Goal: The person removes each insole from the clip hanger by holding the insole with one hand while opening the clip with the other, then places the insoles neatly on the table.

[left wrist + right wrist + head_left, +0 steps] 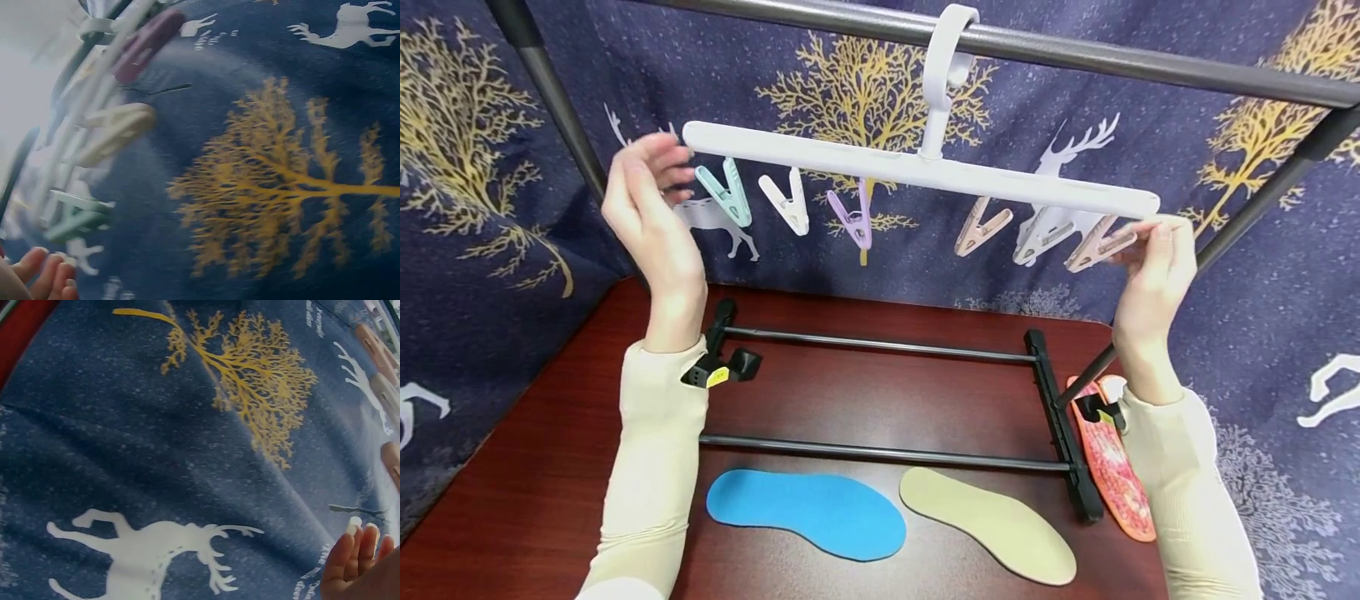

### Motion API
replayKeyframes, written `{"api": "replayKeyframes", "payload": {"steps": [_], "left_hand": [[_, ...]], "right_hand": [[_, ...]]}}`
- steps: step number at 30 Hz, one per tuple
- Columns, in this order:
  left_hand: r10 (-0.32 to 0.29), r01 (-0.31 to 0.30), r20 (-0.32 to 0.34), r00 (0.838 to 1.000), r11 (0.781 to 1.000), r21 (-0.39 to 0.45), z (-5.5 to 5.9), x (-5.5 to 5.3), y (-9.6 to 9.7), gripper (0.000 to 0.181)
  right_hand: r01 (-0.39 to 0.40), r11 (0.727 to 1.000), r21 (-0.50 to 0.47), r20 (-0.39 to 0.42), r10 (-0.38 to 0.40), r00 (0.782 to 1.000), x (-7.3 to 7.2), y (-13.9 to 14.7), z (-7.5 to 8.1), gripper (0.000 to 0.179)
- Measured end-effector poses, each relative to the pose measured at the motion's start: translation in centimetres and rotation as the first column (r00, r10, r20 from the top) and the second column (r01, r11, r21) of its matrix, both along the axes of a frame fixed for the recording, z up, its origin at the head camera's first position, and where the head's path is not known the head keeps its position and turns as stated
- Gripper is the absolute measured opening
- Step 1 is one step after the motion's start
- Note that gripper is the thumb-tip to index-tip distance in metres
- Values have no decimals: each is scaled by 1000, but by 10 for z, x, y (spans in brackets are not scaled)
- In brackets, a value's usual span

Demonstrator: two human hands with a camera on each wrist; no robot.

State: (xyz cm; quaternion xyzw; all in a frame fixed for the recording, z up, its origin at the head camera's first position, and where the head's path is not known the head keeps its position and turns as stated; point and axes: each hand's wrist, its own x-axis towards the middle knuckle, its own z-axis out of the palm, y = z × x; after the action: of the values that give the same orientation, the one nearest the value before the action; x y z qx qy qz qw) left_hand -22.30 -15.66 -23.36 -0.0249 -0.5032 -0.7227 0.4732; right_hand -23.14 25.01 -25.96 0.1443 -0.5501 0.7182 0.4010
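A white hanger (850,160) hangs by its hook on a dark rod (1112,62), its bar sloping down to the right. Teal (741,215), white (798,221) and purple (861,235) clips dangle under the left half. Under the right half are a beige-pink clip (970,239), a grey clip (1028,243) and a pink clip (1084,254). My left hand (658,225) is raised beside the bar's left end, fingers loosely bent and holding nothing. My right hand (1153,292) is up at the right end, fingertips close by the pink clip; the right wrist view shows these fingers (353,553) apart from the clips.
On the brown table (880,392) lie a blue insole (808,508) and a beige insole (992,521). A red patterned insole (1112,467) lies right of the rack's black foot (1060,425). A dark blue cloth (880,275) printed with trees and deer hangs behind.
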Motion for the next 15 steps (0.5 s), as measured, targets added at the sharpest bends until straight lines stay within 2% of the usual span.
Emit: {"api": "replayKeyframes", "payload": {"steps": [2,4,5,6,7,8,9,10,11,12,13,14,15], "left_hand": [[-134,131,15,991,984,123,-8,-7,-3,34],[-214,202,53,975,963,181,-21,-17,-6,33],[-245,225,88,965,955,192,-28,-21,-8,33],[-261,236,154,953,958,161,-37,-26,-9,32],[-249,237,239,939,968,79,-46,-31,-10,32],[-201,232,331,922,971,-54,-57,-36,-11,31],[-127,235,420,899,948,-216,-67,-40,-12,31],[-48,264,495,868,887,-377,-76,-42,-12,31],[28,313,547,837,794,-520,-86,-43,-12,32],[103,364,570,815,675,-642,-95,-45,-13,35],[164,407,576,801,556,-725,-104,-45,-13,38],[215,443,575,790,448,-777,-112,-45,-14,42],[253,480,579,775,360,-800,-120,-43,-15,45]], "right_hand": [[27,999,43,56,-29,998,-4,5,-6,32],[59,988,144,129,-78,989,-7,9,-12,37],[75,973,217,168,-113,979,-8,10,-16,39],[101,948,303,203,-167,965,-9,11,-20,38],[129,911,392,230,-233,945,-9,12,-24,38],[158,857,490,243,-308,920,-10,13,-28,37],[185,792,581,240,-384,892,-10,14,-33,37],[206,724,658,220,-447,867,-10,15,-38,35],[217,665,714,195,-487,851,-11,16,-44,34],[223,614,757,167,-512,842,-12,17,-50,32],[220,573,790,143,-519,842,-11,17,-56,30],[209,535,818,117,-511,852,-11,18,-62,29],[189,504,843,100,-492,865,-10,19,-69,28]]}}
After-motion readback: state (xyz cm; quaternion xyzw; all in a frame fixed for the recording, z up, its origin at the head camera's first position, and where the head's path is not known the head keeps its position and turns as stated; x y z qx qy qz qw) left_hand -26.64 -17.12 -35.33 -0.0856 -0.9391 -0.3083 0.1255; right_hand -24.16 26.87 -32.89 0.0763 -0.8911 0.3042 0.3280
